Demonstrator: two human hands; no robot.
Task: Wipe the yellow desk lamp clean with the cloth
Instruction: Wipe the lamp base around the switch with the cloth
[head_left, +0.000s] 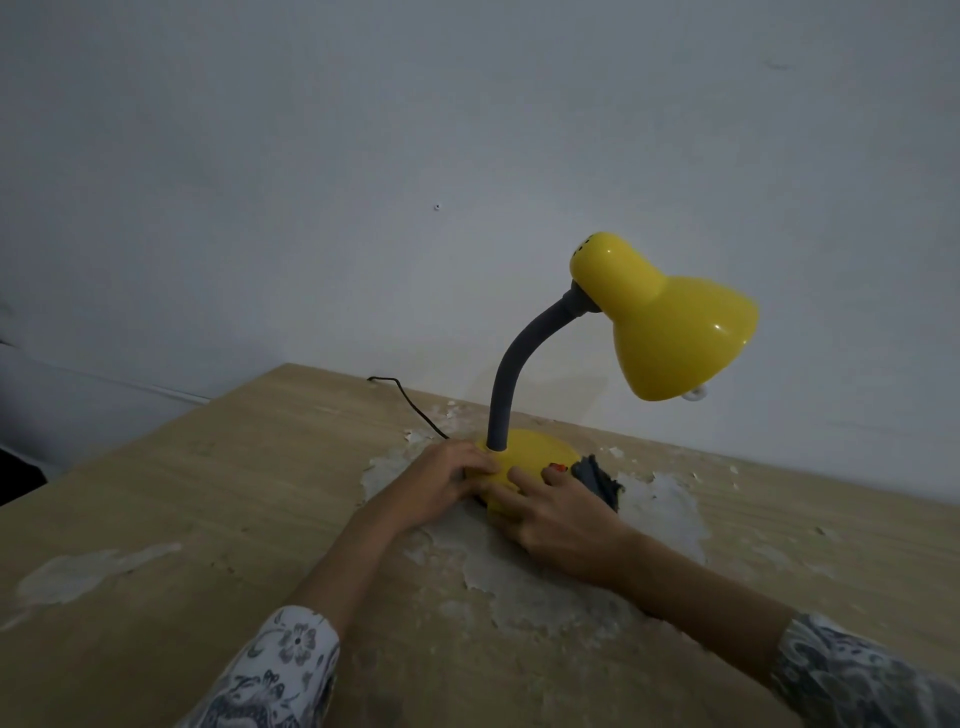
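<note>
- head view: left hand rests curled on the round base of the yellow desk lamp with grey bendy neck, on the worn wooden worktop.
- right hand lies spread over the base; the dark grey crumpled cloth sits just beyond its fingertips, nearer this hand.
- whether it touches the cloth is unclear; the base's near edge is hidden.
</note>
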